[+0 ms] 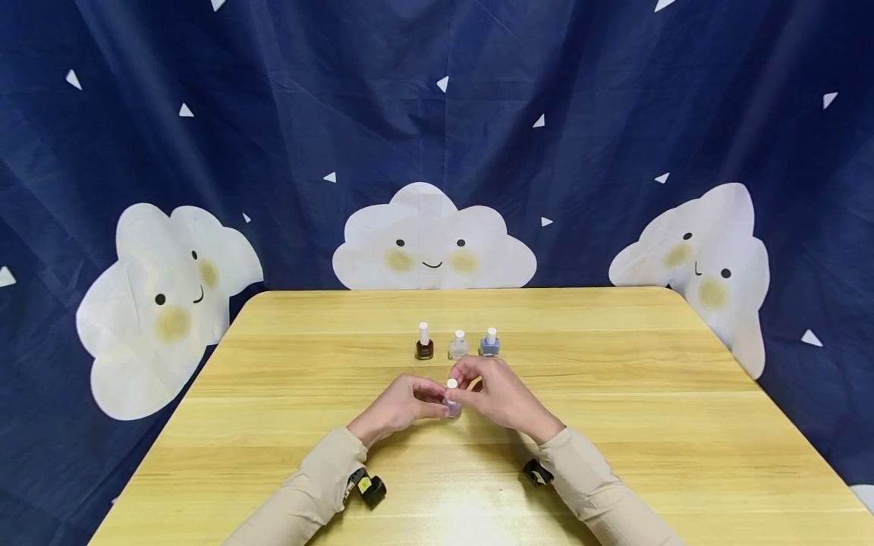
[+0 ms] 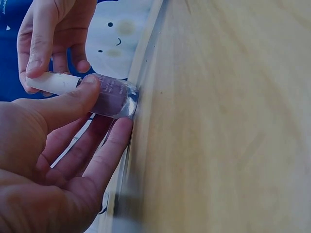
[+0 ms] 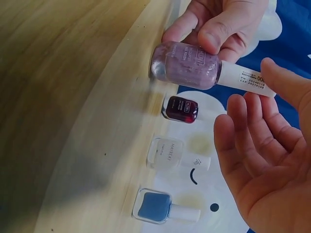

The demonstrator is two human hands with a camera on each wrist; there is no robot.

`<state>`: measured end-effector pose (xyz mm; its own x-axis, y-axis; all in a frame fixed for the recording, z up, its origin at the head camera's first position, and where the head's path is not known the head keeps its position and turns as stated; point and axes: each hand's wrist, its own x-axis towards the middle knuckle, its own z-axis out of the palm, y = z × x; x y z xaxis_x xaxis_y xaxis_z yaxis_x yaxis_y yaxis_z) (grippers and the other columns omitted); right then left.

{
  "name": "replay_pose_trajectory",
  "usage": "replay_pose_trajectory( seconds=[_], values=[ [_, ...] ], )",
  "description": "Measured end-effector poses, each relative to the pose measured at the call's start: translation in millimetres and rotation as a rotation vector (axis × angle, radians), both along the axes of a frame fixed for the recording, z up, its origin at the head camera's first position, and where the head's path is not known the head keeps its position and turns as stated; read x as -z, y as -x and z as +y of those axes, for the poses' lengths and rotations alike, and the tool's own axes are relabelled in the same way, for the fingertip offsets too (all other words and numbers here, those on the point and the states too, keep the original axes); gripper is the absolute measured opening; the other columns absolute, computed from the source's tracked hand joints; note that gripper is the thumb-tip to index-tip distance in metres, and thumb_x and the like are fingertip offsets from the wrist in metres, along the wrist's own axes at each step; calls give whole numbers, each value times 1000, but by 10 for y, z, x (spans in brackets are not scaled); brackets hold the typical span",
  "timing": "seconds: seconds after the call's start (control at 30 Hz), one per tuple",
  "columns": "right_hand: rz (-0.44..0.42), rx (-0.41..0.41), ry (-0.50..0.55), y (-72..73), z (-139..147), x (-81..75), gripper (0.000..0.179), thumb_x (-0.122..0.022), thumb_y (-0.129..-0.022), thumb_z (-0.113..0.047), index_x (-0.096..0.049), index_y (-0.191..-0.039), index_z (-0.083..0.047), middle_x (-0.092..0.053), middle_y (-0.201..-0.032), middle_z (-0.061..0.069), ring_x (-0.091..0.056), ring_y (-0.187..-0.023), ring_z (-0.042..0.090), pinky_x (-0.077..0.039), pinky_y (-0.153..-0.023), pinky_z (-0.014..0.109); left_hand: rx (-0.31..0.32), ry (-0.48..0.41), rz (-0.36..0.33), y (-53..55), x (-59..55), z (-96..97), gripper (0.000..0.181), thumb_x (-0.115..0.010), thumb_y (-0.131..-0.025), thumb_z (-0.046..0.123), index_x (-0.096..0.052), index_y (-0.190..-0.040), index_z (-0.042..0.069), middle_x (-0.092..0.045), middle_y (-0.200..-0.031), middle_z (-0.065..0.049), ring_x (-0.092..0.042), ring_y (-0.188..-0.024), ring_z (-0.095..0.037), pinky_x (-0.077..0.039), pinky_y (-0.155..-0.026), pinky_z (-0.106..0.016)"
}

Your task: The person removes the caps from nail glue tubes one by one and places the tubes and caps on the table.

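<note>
A bottle of mauve nail polish [image 3: 187,63] with a white cap stands upright at the middle of the table, between both hands. My left hand [image 1: 399,406] grips its glass body, thumb on the near face and fingers behind, as the left wrist view shows. With thumb and fingertips, my right hand [image 1: 501,394] pinches the white cap [image 2: 56,83] from the other side. The cap sits on the bottle's neck, and printed lettering shows on it in the right wrist view.
Behind the hands stand three more nail polish bottles in a row: dark red [image 1: 425,349], clear or whitish [image 1: 458,349] and blue [image 1: 489,346], each with a white cap. The wooden table [image 1: 307,341] ends at a dark blue curtain [image 1: 293,152] with smiling clouds.
</note>
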<state>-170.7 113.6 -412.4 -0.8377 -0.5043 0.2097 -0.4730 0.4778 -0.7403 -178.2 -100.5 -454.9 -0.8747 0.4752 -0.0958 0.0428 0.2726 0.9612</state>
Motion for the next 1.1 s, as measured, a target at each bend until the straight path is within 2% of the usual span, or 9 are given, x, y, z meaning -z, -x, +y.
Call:
replay_pose_trajectory(
  seconds=[0.53,0.8,1.1],
  values=[
    [8,-8,-29,-8,-8,-18,7,-75,-93,-13,-70,-97,-15,-69,-90,-8,-64,-86,11,-57,-74,25,-1,-8,-4,4,7,2,29,-82,-84,5,-76,-112,2,-76,-104,-12,-67,-87,-16,-56,-83,-31],
    [-15,0,-21,-5,-9,11,17,-76,-94,-18,-64,-105,-15,-68,-93,-5,-64,-88,12,-56,-75,26,6,-13,5,0,9,2,29,-81,-84,4,-75,-112,1,-76,-104,-12,-68,-87,-16,-56,-84,-31],
    [-29,1,-18,-8,-12,-1,9,-74,-95,-17,-65,-94,-17,-66,-89,-7,-63,-86,11,-57,-76,26,2,-3,2,11,18,7,29,-81,-84,3,-75,-112,2,-76,-105,-12,-67,-87,-15,-56,-82,-30]
  ],
)
